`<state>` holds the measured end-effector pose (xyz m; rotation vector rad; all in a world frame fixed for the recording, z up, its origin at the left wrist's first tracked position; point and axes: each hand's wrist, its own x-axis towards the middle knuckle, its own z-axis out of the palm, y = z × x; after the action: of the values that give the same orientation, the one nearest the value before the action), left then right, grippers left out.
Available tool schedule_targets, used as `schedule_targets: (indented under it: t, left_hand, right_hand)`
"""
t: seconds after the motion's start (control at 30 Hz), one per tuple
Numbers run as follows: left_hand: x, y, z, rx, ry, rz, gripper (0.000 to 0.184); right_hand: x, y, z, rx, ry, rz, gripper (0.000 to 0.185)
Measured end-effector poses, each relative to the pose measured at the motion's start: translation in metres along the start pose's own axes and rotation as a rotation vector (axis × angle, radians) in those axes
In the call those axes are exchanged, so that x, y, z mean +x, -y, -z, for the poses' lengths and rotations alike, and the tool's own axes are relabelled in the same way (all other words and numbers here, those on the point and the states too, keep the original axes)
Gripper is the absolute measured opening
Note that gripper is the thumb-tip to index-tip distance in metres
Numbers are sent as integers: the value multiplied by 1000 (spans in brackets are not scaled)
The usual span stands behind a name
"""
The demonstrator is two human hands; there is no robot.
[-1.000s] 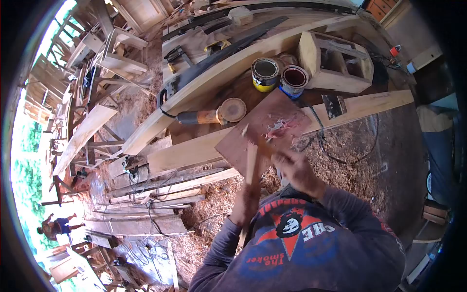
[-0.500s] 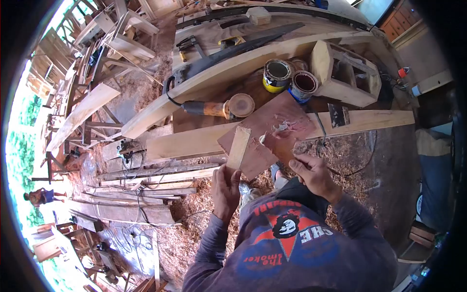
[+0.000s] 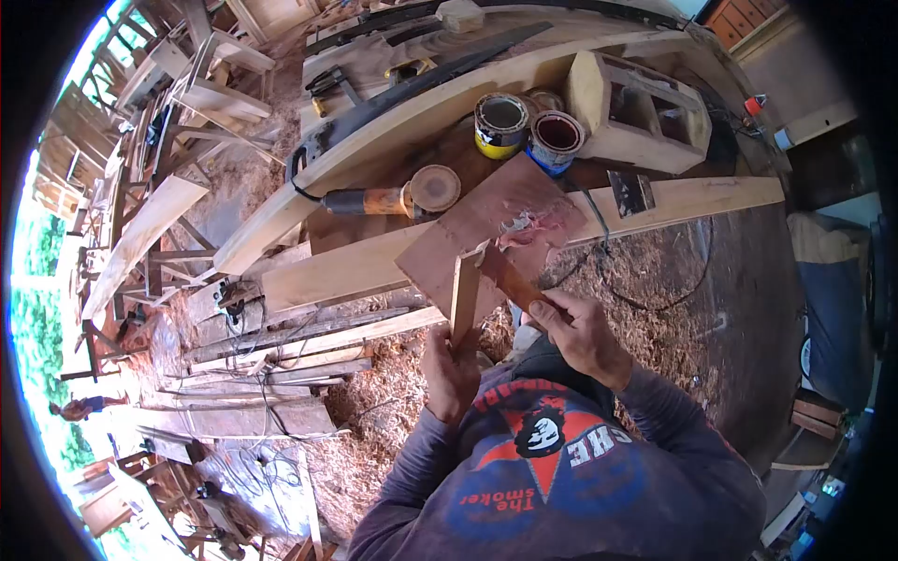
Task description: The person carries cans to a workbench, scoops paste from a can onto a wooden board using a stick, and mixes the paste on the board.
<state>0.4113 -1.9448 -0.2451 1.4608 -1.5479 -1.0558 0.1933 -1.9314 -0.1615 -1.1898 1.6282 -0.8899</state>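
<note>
My left hand (image 3: 452, 376) is closed around the lower end of a short pale wooden strip (image 3: 464, 297), which stands tilted up with its narrow edge turned toward me. In my right hand (image 3: 587, 338) is a flat brown putty spreader (image 3: 514, 283), its tip touching or very near the strip's top end. Behind them a reddish-brown board (image 3: 440, 245) carries smears of pinkish putty (image 3: 524, 227). It rests over a long plank, near two open paint cans, one yellow-labelled (image 3: 499, 140) and one blue-labelled (image 3: 552, 161).
An angle grinder with a round sanding disc (image 3: 434, 190) lies left of the cans. Beyond it are a handsaw (image 3: 327, 136), a long curved beam (image 3: 393, 129) and a wooden frame box (image 3: 645, 117). Cables, planks (image 3: 309, 355) and wood shavings cover the floor; a person (image 3: 84, 407) is far left.
My right hand has brought the spreader left to the top of the strip. My left hand has turned the strip from its broad face toward its edge. The view has shifted slightly.
</note>
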Motion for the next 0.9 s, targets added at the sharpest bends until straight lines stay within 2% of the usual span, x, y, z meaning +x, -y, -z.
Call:
schedule_targets:
  t: [0.07, 0.13, 0.17, 0.23, 0.27, 0.3, 0.37, 0.4, 0.43, 0.5, 0.53, 0.7, 0.77, 0.9]
  left_hand:
    - [-4, -8, -3, 16, 38, -3, 22]
    - [-16, -12, -13, 88, 255, -141, 22]
    - [-14, -15, -14, 82, 262, -143, 22]
    - [1, -19, -10, -2, 46, 108, 22]
    - [9, 5, -5, 186, -21, -146, 22]
    - [20, -9, 6, 268, -19, -323, 19]
    - [27, 2, 16, 283, 86, -370, 17]
    - [34, 19, 21, 305, 157, -442, 30]
    - [39, 12, 28, 339, 166, -476, 25]
    - [52, 16, 41, 376, 186, -624, 36]
    - [58, 15, 48, 438, 209, -676, 44]
    - [71, -4, 61, 468, 223, -731, 44]
    - [73, -7, 61, 437, 294, -712, 46]
    - [73, -9, 59, 317, 350, -673, 49]
  right_hand:
    - [1, -1, 2, 15, -34, 14, 32]
    - [2, 17, 12, 112, -137, -41, 31]
    - [-2, 21, 20, 108, -144, -45, 31]
    - [-11, 22, 36, 192, -258, -99, 30]
    - [-15, 24, 43, 159, -235, -90, 30]
    - [-17, 17, 48, 150, -230, -92, 30]
    - [-16, -2, 57, 155, 24, -137, 29]
    - [-15, -10, 63, 135, 119, -141, 31]
    - [-14, -8, 70, 132, 128, -145, 31]
    - [-11, -2, 89, 109, 211, -204, 28]
    - [-5, -4, 101, 9, 227, -75, 29]
    - [20, 17, 133, -231, 358, -25, 32]
    - [31, 8, 142, -347, 436, 83, 32]
    - [44, 13, 135, -293, 465, 214, 26]
